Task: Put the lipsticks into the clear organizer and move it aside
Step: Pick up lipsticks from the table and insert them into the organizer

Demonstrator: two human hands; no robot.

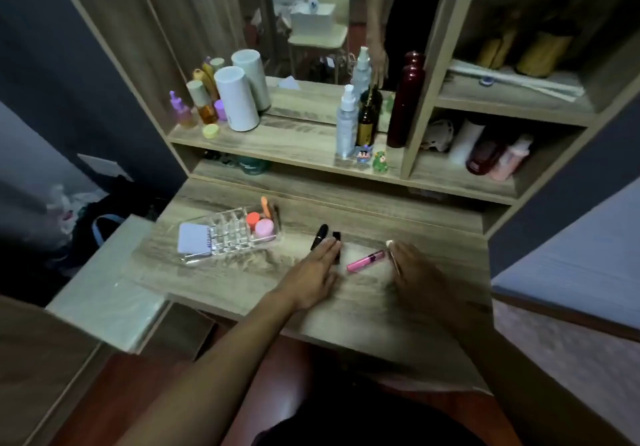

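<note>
The clear organizer point(239, 237) stands at the left of the wooden desk point(242, 272). It holds a lilac pad, an orange jar, a pink jar and an orange stick. Two black lipsticks lie mid-desk, a round one point(319, 236) and a square one point(336, 236). My left hand point(317, 272) lies flat with its fingers apart, the fingertips touching the square lipstick. A pink lip gloss point(365, 261) lies between my hands. My right hand point(415, 269), blurred, grips a pale lipstick point(393, 255) along its inner edge.
A shelf behind the desk carries bottles point(347, 123), white cylinders point(235, 99) and small figurines point(380, 162) in front of a mirror. Cubbies with more bottles point(485, 154) are at the right. A pale surface point(104, 289) adjoins the desk's left side.
</note>
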